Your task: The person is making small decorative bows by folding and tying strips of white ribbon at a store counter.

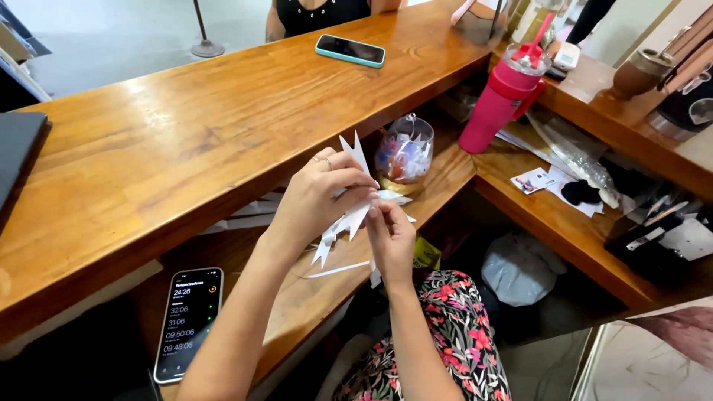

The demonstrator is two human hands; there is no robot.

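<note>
Paper star (355, 204) w/ several white points already folded sits pinched between my left hand (321, 194) and right hand (391, 236) above the lower wooden shelf (312, 297), both closed on it, and I judge approx. 1 loose strip (334, 269) remains unworked.

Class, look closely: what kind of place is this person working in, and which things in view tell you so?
Probably a shop or reception counter: a raised wooden counter top with a lower work shelf behind it, and another person on the far side. The hands fold white paper.
</note>
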